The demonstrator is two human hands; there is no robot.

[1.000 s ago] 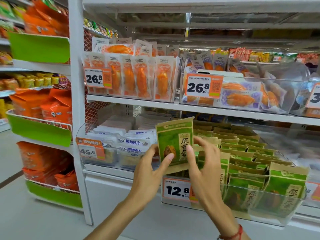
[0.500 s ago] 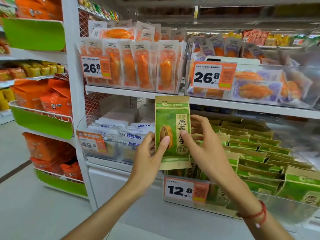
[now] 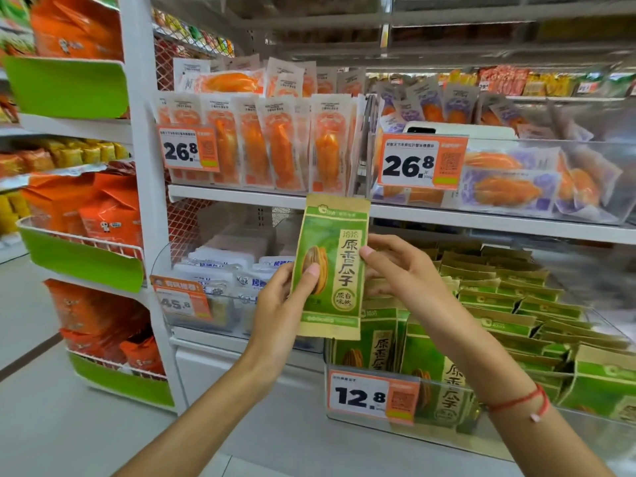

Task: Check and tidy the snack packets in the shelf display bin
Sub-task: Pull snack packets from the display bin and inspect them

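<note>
A tall green and tan paper snack packet [image 3: 331,266] printed with a sunflower seed stands upright at the centre, held above the clear plastic display bin [image 3: 516,438] at 5 o'clock. The left hand [image 3: 280,304] pinches its left edge, thumb on the front; the right hand [image 3: 401,270] has its fingers curled round the right edge. Matching packets fill the bin on white metal shelving [image 3: 447,215]. Grey floor [image 3: 51,425] lies at 8 o'clock.

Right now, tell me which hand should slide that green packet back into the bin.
Probably the right hand: it pinches the packet's right edge and sits directly above the bin of matching packets. The left hand holds the far edge, outside the bin.
</note>
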